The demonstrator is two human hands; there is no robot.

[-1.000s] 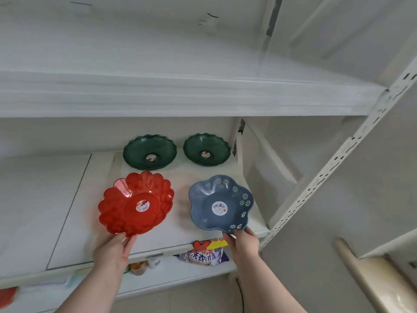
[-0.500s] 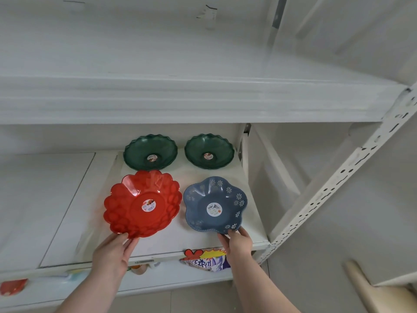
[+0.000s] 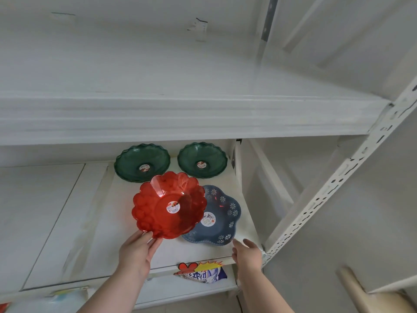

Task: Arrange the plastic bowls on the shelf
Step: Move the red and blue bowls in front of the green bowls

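Observation:
My left hand (image 3: 137, 251) grips the near rim of a red scalloped plastic bowl (image 3: 169, 205) and holds it tilted, overlapping the left part of a blue flower-shaped bowl (image 3: 220, 219). The blue bowl lies on the white shelf (image 3: 101, 233) near its front right corner. My right hand (image 3: 247, 253) hovers just off the blue bowl's near rim, fingers apart, holding nothing. Two dark green scalloped bowls (image 3: 142, 162) (image 3: 202, 160) sit side by side at the back of the same shelf.
A thick white shelf board (image 3: 180, 118) hangs right above the bowls. A perforated white upright (image 3: 338, 188) runs diagonally at the right. Below the shelf front, a colourful packet (image 3: 200, 273) lies on the lower shelf. A beige rail (image 3: 361, 292) shows at the bottom right.
My left hand has lifted the red bowl and carried it right, over the blue bowl's left side. My right hand has let go of the blue bowl's rim and drawn back.

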